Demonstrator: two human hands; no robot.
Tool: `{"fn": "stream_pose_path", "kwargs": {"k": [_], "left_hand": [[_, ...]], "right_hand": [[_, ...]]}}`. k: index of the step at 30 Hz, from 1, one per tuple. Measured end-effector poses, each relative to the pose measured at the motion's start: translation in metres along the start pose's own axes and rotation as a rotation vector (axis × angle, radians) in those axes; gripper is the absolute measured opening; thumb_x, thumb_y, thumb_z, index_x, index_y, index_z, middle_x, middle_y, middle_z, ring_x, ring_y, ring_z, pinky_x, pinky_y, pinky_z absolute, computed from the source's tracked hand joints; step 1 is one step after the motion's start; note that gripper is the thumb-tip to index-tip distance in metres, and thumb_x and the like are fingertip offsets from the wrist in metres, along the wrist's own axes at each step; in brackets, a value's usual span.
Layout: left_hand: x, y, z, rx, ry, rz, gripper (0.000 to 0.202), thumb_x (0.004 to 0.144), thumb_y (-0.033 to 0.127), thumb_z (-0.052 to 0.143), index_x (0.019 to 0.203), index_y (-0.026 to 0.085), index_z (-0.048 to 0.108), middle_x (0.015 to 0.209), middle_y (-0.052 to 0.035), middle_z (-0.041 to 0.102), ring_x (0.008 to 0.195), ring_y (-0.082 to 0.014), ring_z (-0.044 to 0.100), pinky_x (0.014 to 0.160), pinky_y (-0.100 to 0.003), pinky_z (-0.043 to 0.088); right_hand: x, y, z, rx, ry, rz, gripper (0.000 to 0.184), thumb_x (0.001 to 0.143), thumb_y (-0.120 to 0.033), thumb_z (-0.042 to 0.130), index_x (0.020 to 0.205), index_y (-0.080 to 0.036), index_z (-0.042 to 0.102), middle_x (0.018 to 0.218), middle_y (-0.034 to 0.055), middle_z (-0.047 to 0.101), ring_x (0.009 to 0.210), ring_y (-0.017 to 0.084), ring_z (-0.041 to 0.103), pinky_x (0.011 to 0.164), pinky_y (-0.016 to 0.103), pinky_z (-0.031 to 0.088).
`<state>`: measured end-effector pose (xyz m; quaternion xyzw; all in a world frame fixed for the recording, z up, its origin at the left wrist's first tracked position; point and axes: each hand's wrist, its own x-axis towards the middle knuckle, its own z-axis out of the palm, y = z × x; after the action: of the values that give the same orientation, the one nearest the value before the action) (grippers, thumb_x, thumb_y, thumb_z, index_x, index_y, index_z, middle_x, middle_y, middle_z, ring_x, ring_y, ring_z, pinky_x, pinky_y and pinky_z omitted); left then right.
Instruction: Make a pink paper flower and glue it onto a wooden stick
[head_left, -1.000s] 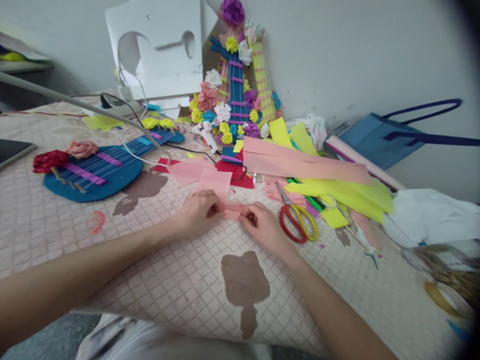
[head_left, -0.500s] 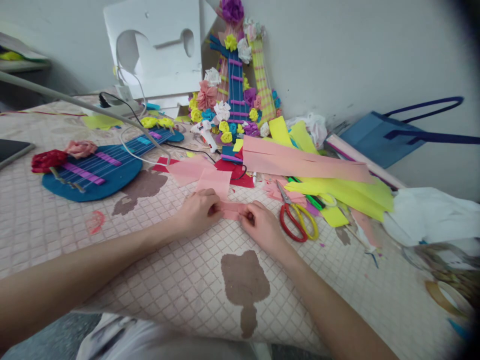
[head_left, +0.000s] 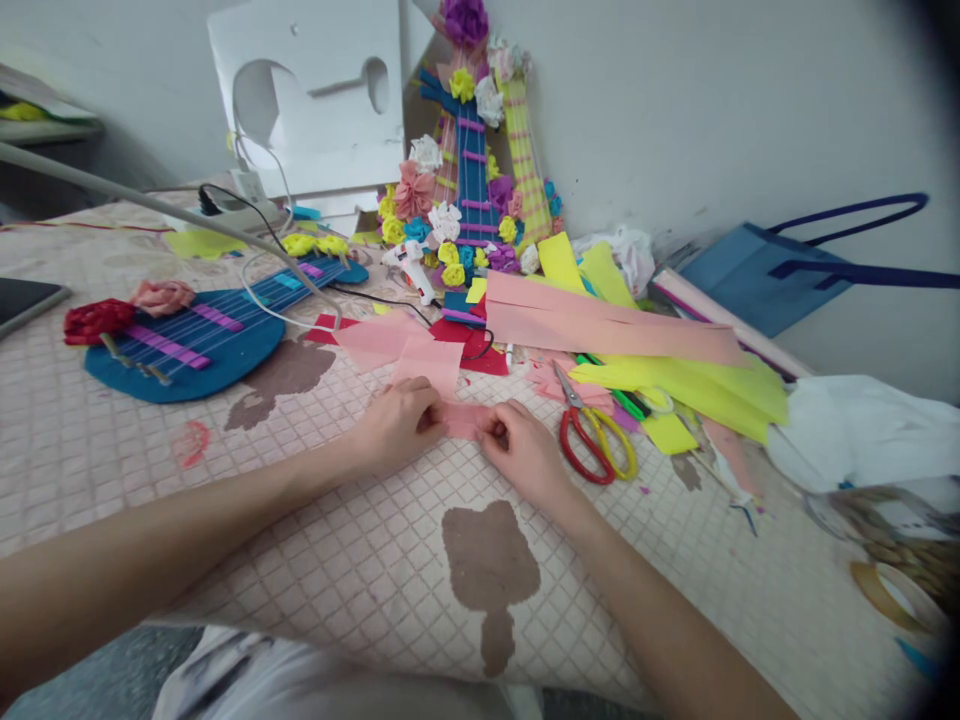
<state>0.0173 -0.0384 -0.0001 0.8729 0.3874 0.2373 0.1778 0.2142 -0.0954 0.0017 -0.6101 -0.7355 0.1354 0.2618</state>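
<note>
My left hand (head_left: 394, 428) and my right hand (head_left: 523, 452) rest on the quilted table cover (head_left: 360, 560), each pinching one end of a small folded pink paper strip (head_left: 465, 418) held between them. Just behind the strip lies a pink paper square (head_left: 429, 364). Red and yellow scissors (head_left: 592, 432) lie right of my right hand, blades pointing away from me.
A blue guitar-shaped craft (head_left: 202, 335) with paper roses lies at the left. An upright blue one with flowers (head_left: 472, 170) leans on the wall. A white glue gun (head_left: 411, 265), pink sheets (head_left: 600, 325), yellow paper (head_left: 697, 385) and a blue bag (head_left: 757, 270) crowd the back right.
Almost nothing differs. Both hands keep the same pinch on the pink strip; the fingers shift very slightly.
</note>
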Motion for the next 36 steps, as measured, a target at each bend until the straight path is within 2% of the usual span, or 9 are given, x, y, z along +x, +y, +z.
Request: {"fn": "stream_pose_path", "kwargs": {"k": [5, 11, 16, 18, 21, 24, 27, 32, 36], "left_hand": [[0.000, 0.003, -0.003, -0.133, -0.019, -0.010, 0.016, 0.072, 0.008, 0.052, 0.081, 0.018, 0.060, 0.086, -0.0024, 0.061, 0.082, -0.0163, 0.056, 0.070, -0.026, 0.042], [0.003, -0.001, -0.006, -0.133, -0.072, -0.008, 0.019, 0.069, 0.005, 0.051, 0.075, 0.017, 0.064, 0.077, -0.0018, 0.060, 0.071, -0.0133, 0.054, 0.065, -0.024, 0.041], [0.005, 0.002, -0.004, -0.048, -0.059, -0.028, 0.005, 0.076, 0.020, 0.056, 0.073, 0.017, 0.059, 0.075, -0.0017, 0.059, 0.069, -0.0148, 0.054, 0.062, -0.026, 0.039], [0.004, 0.004, -0.001, 0.004, -0.035, -0.078, 0.006, 0.075, 0.022, 0.058, 0.078, 0.017, 0.055, 0.075, -0.0010, 0.059, 0.070, -0.0162, 0.055, 0.064, -0.027, 0.040], [0.002, 0.004, 0.002, -0.012, 0.013, -0.131, 0.026, 0.072, 0.018, 0.061, 0.095, 0.018, 0.049, 0.078, 0.0005, 0.058, 0.072, -0.0166, 0.056, 0.066, -0.028, 0.042], [0.000, 0.001, 0.002, -0.088, 0.036, -0.100, 0.042, 0.071, 0.012, 0.060, 0.110, 0.020, 0.046, 0.090, -0.0016, 0.056, 0.076, -0.0154, 0.057, 0.067, -0.028, 0.045], [0.000, -0.002, 0.000, -0.090, 0.004, -0.035, 0.032, 0.074, 0.012, 0.058, 0.105, 0.021, 0.055, 0.098, -0.0037, 0.055, 0.084, -0.0162, 0.057, 0.074, -0.029, 0.047], [0.001, -0.002, -0.002, -0.085, -0.022, 0.001, 0.018, 0.077, 0.012, 0.055, 0.090, 0.020, 0.064, 0.092, -0.0039, 0.059, 0.086, -0.0174, 0.057, 0.075, -0.029, 0.046], [0.001, -0.002, -0.002, -0.092, -0.021, 0.008, 0.017, 0.077, 0.011, 0.055, 0.089, 0.019, 0.063, 0.093, -0.0042, 0.060, 0.085, -0.0172, 0.057, 0.074, -0.028, 0.046]], "right_hand": [[0.000, 0.000, -0.002, 0.091, -0.030, -0.021, 0.014, 0.076, -0.010, 0.051, 0.080, -0.022, 0.055, 0.082, -0.0005, 0.056, 0.073, 0.014, 0.054, 0.065, 0.026, 0.040], [0.002, -0.002, -0.005, 0.065, -0.077, -0.005, 0.016, 0.079, -0.009, 0.050, 0.081, -0.022, 0.059, 0.083, 0.0003, 0.058, 0.075, 0.014, 0.055, 0.066, 0.025, 0.040], [0.003, -0.002, 0.001, -0.028, -0.017, 0.001, 0.004, 0.082, -0.021, 0.053, 0.081, -0.022, 0.057, 0.081, 0.0003, 0.058, 0.069, 0.014, 0.054, 0.060, 0.026, 0.036], [0.003, 0.000, 0.004, -0.049, -0.003, -0.002, 0.002, 0.081, -0.022, 0.055, 0.079, -0.022, 0.055, 0.080, -0.0004, 0.058, 0.069, 0.014, 0.054, 0.059, 0.026, 0.036], [0.003, 0.003, 0.007, -0.009, 0.020, 0.021, 0.006, 0.079, -0.021, 0.056, 0.082, -0.022, 0.051, 0.081, -0.0007, 0.058, 0.071, 0.015, 0.056, 0.061, 0.026, 0.038], [0.002, 0.004, 0.007, 0.026, 0.075, 0.059, 0.018, 0.076, -0.022, 0.058, 0.092, -0.022, 0.049, 0.090, 0.0014, 0.057, 0.073, 0.016, 0.057, 0.062, 0.028, 0.042], [0.001, 0.003, 0.003, 0.014, 0.048, 0.026, 0.025, 0.077, -0.019, 0.057, 0.101, -0.023, 0.051, 0.099, 0.0033, 0.055, 0.075, 0.016, 0.058, 0.065, 0.029, 0.045], [0.000, -0.001, -0.002, 0.041, -0.062, -0.031, 0.014, 0.084, -0.021, 0.052, 0.097, -0.024, 0.057, 0.098, 0.0030, 0.055, 0.079, 0.014, 0.060, 0.068, 0.027, 0.046], [0.000, 0.001, -0.004, 0.104, 0.025, 0.002, 0.020, 0.084, -0.022, 0.053, 0.103, -0.022, 0.051, 0.092, 0.0026, 0.057, 0.076, 0.016, 0.058, 0.067, 0.028, 0.047]]}}
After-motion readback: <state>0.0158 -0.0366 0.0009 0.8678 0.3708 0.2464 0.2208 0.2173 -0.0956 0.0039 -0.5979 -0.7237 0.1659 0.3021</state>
